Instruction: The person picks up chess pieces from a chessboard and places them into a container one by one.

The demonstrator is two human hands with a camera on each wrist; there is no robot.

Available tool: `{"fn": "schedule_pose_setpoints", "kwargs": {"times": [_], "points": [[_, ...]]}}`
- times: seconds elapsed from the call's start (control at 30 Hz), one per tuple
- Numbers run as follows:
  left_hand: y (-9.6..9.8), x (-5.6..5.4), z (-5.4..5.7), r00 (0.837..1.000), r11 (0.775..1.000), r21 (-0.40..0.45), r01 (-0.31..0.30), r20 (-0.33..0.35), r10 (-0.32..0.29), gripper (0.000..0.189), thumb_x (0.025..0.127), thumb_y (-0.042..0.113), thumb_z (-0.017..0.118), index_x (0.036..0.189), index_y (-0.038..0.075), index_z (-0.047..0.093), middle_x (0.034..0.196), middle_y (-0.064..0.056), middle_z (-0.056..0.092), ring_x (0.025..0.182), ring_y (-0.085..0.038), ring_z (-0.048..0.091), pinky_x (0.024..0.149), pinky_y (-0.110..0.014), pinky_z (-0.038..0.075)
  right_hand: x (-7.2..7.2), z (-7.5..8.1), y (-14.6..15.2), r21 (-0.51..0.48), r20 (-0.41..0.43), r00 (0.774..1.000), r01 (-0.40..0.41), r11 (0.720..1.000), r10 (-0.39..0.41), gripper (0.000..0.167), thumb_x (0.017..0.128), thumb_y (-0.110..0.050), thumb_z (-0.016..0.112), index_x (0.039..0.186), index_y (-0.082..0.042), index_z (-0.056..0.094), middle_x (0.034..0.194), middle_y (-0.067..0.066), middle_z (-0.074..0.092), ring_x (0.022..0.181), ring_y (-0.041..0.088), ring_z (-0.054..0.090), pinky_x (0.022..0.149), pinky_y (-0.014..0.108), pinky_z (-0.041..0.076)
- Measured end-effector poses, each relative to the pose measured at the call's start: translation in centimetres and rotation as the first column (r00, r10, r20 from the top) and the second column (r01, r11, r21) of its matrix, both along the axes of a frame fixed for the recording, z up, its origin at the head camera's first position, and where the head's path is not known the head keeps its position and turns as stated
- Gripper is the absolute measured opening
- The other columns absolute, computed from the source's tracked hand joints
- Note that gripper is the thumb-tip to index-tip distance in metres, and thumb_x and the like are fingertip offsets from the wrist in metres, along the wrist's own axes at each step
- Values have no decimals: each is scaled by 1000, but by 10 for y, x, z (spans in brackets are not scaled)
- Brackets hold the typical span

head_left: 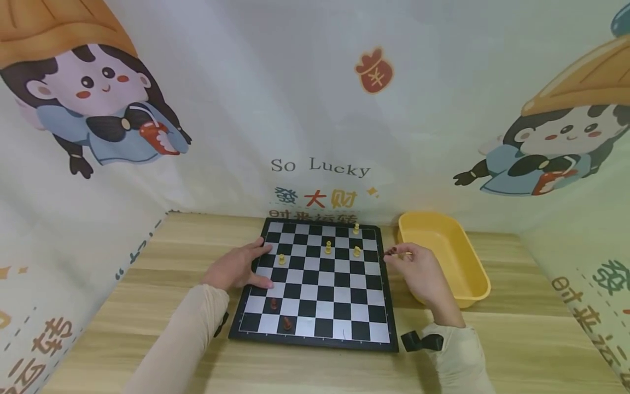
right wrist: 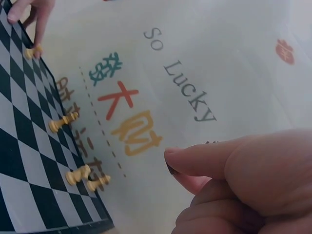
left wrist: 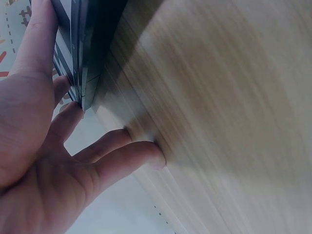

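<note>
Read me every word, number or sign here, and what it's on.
"So Lucky": on the backdrop cloth.
"發大财": below it.
"时来运转": next row, partly hidden behind the chessboard.
"發", "时来运转": again, in part, towards the sides.
Red pouch print: sign unclear.
Chessboard rim marks: too small to read.

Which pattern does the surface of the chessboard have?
Black and white checks on the chessboard, best in head view.

A dark-red chess piece (head_left: pixel 391 251) is held tilted near the right edge of a flat black-and-white chessboard (head_left: pixel 325 294).
</note>
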State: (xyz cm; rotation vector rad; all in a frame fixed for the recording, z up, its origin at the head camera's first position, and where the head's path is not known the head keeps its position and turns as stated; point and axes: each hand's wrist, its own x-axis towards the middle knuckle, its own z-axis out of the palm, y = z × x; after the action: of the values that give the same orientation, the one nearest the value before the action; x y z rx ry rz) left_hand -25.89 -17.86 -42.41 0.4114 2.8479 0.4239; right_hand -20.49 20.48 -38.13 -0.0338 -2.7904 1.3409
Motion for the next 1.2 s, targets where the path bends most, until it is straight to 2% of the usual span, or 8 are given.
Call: {"fn": "schedule_pose_setpoints", "kwargs": {"times": [0.07, 0.17, 0.27, 0.67, 0.83, 0.97, 1.07, 1.2], "points": [[0, 1, -2, 1000, 1000, -2, -5, 14, 5, 103, 74, 53, 83, 159, 18, 37, 171, -14, 21, 152, -45, 31, 121, -57, 36, 1, -1, 3, 0, 2, 1000, 10, 1000, -10, 33, 97, -27, 69, 115, 0, 69, 110, 16, 71, 77, 19, 51, 62, 25, 39], [0, 2, -3, 1000, 1000, 7, -10, 16, 10, 103, 74, 52, 83, 159, 18, 37, 171, -14, 21, 153, -45, 30, 122, -56, 36, 1, -1, 9, -12, 13, 999, 31, 999, -31, 33, 96, -26, 69, 116, 1, 68, 87, 9, 66, 66, 15, 46, 54, 24, 37], [-1, 2, -3, 1000, 1000, 13, -4, -4, 4, 102, 74, 52, 83, 159, 16, 38, 170, -15, 22, 152, -45, 32, 122, -56, 36, 0, 1, 15, -27, 25, 998, 55, 998, -55, 34, 97, -25, 68, 117, 2, 67, 71, -1, 51, 60, 12, 45, 50, 22, 36], [-1, 0, -2, 1000, 1000, 8, 6, -10, -6, 102, 75, 51, 83, 159, 15, 38, 170, -16, 22, 152, -45, 32, 121, -56, 37, -1, 3, 44, -24, 54, 995, 90, 996, -89, 37, 99, -26, 66, 122, 3, 63, 62, -7, 37, 53, 9, 36, 47, 23, 30], [-1, 0, -1, 1000, 1000, 7, 5, -13, -5, 102, 75, 51, 83, 159, 16, 37, 170, -16, 22, 152, -44, 32, 122, -56, 37, 2, 3, 58, -36, 65, 992, 114, 993, -111, 40, 100, -28, 65, 125, 3, 62, 76, -5, 49, 62, 11, 39, 53, 25, 35], [0, 0, -1, 1000, 1000, 8, 7, -12, -7, 101, 75, 51, 83, 159, 15, 38, 170, -16, 23, 152, -44, 33, 121, -55, 38, 5, 3, 68, -33, 91, 989, 120, 992, -116, 46, 102, -35, 61, 130, 1, 60, 107, 9, 60, 75, 16, 43, 59, 27, 37], [1, -1, 0, 1000, 1000, 4, 6, -4, -6, 101, 75, 52, 83, 159, 15, 39, 170, -16, 23, 152, -44, 33, 121, -55, 38, 7, 2, 73, -27, 118, 987, 111, 993, -107, 49, 103, -38, 58, 132, 2, 58, 138, 19, 51, 94, 23, 46, 68, 29, 39], [0, -2, -1, 1000, 1000, 2, -3, 10, 3, 102, 75, 52, 83, 159, 16, 38, 170, -15, 23, 153, -44, 31, 122, -55, 36, 7, 1, 78, -17, 155, 982, 107, 994, -103, 49, 103, -37, 58, 131, 4, 58, 148, 25, 46, 113, 33, 49, 79, 32, 41]]}}
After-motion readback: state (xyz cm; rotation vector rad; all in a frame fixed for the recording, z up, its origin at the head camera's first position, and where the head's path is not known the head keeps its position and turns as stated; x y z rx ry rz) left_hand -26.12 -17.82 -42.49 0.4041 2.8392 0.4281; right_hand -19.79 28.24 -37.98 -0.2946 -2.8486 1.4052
